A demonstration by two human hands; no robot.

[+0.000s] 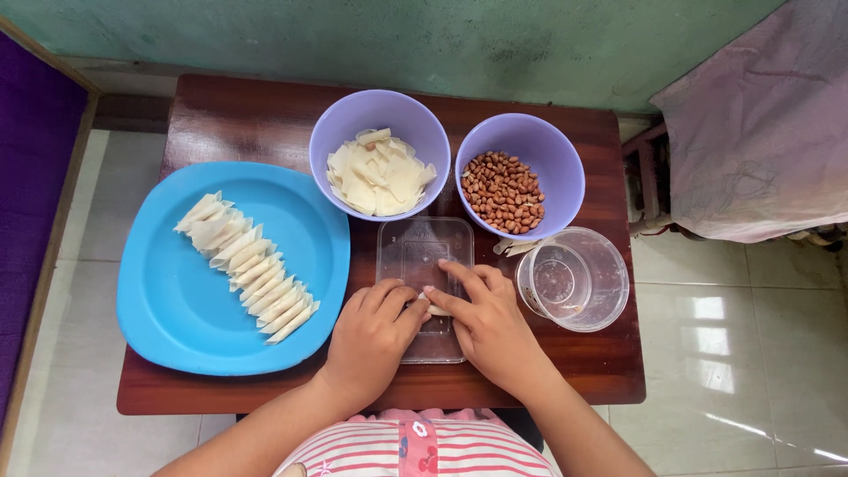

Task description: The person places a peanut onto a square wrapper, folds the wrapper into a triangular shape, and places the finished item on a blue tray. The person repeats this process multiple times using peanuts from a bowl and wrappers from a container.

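Observation:
My left hand [373,336] and my right hand [488,322] meet over a clear rectangular plastic lid [424,247] lying flat on the dark wooden table [230,115]. Between their fingertips they pinch a small pale dough piece [437,310], mostly hidden by the fingers. A lilac bowl [380,108] of flat pale dough sheets stands just beyond the lid. To its right a second lilac bowl [565,168] holds peanuts [503,191]. On the left, a blue plate [168,300] carries a diagonal row of several folded dough pieces [247,267].
A clear round plastic container [574,278] stands right of my right hand, with a few dough scraps [512,248] behind it. A cloth-covered piece of furniture [760,124] stands at the right, a green wall behind, pale floor tiles around.

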